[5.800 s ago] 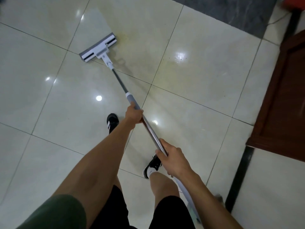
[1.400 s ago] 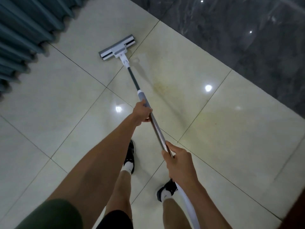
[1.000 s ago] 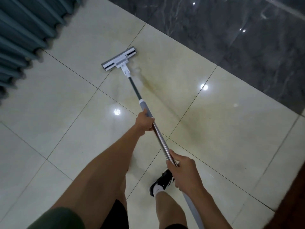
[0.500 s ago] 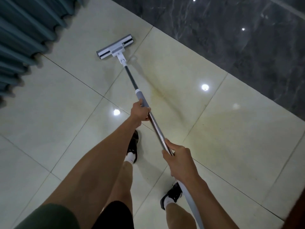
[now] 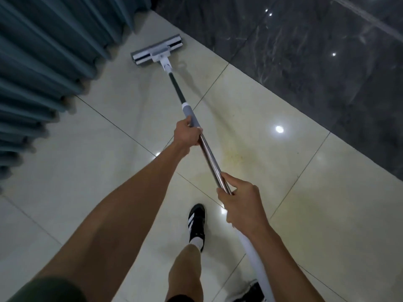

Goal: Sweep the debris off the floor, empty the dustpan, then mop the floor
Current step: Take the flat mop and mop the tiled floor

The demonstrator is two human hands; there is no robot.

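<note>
Mop (image 5: 197, 129) reaches ahead of me, its flat head (image 5: 156, 53) on pale floor (image 5: 294, 225) just beside the curtain (image 5: 43, 51). My left hand (image 5: 187, 134) wraps the grey sleeve, my right hand (image 5: 241, 203) curls round the steel shaft lower down; it looks light, stiff and slick.

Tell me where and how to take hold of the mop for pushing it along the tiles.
Grip the mop on its long handle, not the flat head. Wrap one hand round the grey sleeve from above, as the left hand does, and the other round the steel tube lower down, where the right hand holds it. The handle slants up toward the person, so two spaced grips probably steer the head best.
</note>
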